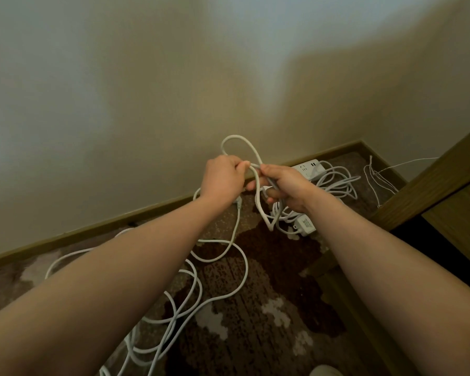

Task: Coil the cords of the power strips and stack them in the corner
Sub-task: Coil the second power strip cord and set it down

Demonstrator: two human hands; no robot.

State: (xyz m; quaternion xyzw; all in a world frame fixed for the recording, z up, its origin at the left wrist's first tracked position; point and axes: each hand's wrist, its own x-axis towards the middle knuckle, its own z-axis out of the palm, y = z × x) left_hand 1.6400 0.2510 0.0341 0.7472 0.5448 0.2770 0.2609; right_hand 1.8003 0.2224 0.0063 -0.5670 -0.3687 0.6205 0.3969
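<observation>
On the left, a long white cord [201, 302] lies loose on the brown patterned carpet [296, 280], in several wide, untidy curves that cross each other, and it rises from the floor toward the hands. The left hand [223, 177] is clenched around this cord, with the fingers curled tight on it in front of the pale wall [120, 90]. Between the two hands the cord makes one small loop [240, 147] that stands up above the knuckles. The right hand [285, 188] also grasps the cord, just beside the left hand; its fingers are curled around the strands, and a folded piece hangs down below it. Under the right hand, one white power strip [305, 225] lies on the carpet among some turns of cord; it is partly hidden by the hand. Farther right and closer to the wall, a second white power strip [309, 168] lies near the corner, with its own cord in a loose bundle [336, 184] beside it. So I count two power strips, and two hands on one cord. At the far right, a thin white wire [377, 180] hangs near a brown wooden piece of furniture [431, 191]. A dark baseboard [92, 232] runs along the bottom of the wall.
</observation>
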